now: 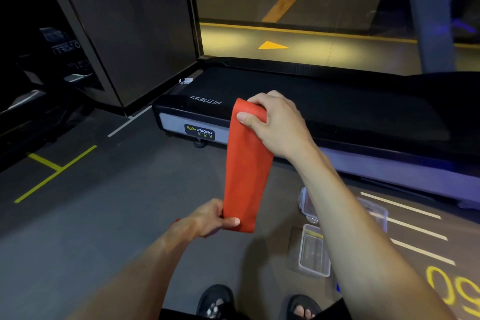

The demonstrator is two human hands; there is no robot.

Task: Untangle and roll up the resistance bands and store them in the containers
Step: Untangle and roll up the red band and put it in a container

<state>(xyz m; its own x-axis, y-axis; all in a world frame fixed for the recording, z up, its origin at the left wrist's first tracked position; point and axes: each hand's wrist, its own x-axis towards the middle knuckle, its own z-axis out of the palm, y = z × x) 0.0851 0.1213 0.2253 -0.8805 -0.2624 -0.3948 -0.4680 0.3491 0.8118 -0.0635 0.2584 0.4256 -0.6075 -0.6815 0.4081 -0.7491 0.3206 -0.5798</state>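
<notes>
Red latex stretches flat between our 2 hands: the resistance band [246, 166] hangs as a wide, doubled strip above the gym floor [109, 210]. Our right hand [275, 125] takes its grip at the band's top end, thumb pressed across the near face and fingers curled over the far side. Our left hand [210, 218] pinches the bottom end, thumb on the near face, fingers wrapped behind; both grips are closed snugly on the band, which runs slightly tilted from the upper hand down to the lower one. Below our right forearm, 2 clear plastic containers [314, 252] sit on the floor, one just beyond the other, well below the band and to its right. A black treadmill [337, 112] marked "FITNESS" and "BODY STRONG" lies across the floor behind the band. Our 2 sandalled feet [215, 301] show at the bottom edge, beside yellow and white floor markings [415, 228].
</notes>
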